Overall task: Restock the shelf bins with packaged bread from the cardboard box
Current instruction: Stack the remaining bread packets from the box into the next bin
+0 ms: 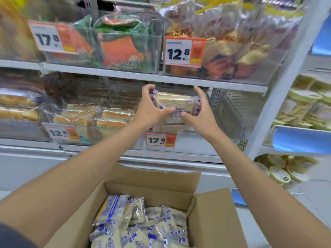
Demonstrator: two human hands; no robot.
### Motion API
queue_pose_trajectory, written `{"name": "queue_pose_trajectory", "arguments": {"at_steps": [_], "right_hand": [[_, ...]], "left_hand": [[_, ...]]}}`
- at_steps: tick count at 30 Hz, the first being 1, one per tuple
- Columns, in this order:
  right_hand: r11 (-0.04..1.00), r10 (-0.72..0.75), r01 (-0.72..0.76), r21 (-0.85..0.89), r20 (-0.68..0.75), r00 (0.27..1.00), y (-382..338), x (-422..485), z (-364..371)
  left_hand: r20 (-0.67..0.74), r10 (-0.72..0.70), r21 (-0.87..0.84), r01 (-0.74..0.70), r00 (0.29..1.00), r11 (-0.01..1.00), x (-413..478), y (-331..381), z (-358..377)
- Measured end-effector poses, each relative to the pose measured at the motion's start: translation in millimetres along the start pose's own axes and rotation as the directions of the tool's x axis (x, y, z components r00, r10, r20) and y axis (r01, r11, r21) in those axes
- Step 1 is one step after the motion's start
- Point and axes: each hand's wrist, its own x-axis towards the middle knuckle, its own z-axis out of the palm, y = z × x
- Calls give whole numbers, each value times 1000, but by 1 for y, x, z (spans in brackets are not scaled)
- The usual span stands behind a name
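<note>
A packaged bread loaf, pale with blue-and-white checked wrapper edges, is held up in front of a clear shelf bin on the middle shelf. My left hand grips its left side, thumb on the front. My right hand holds its right side, fingers curved over the top corner. Below, an open cardboard box holds several more of the same bread packs.
A 17.8 price tag hangs on the bin's front. The bin to the left holds orange-crusted bread packs. Upper-shelf bins are full of other bagged goods. A white shelf upright stands at right, with round tubs beyond it.
</note>
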Motion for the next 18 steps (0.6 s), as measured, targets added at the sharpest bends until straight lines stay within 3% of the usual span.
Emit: {"name": "queue_pose_trajectory", "arguments": {"at_steps": [3,5,7,9,12,15,18], "right_hand": [[988,18,-19,-152,-7,1000,27,18,3],[965,47,-42,-259,15,999,51,21,15],[924,81,-41,-379,92,992,66,24,25],[886,170,-51,-460,221,960,72,30,26],[904,311,-184,-385,299,902,74,37,18],[864,355,-187,-467,300,886,71,41,19],[892,310,-158,-424,320,895,63,45,24]], "left_hand": [[57,80,343,-95,995,934,26,-12,5],[178,45,645,-151,983,749,36,-29,3],[293,14,787,-249,956,565,43,-47,-1],[390,9,817,-351,921,459,45,-57,-5],[481,-49,789,-407,875,461,49,-60,-14],[511,-51,771,-431,858,469,51,-58,-21],[484,24,779,-443,875,445,46,-60,-21]]}}
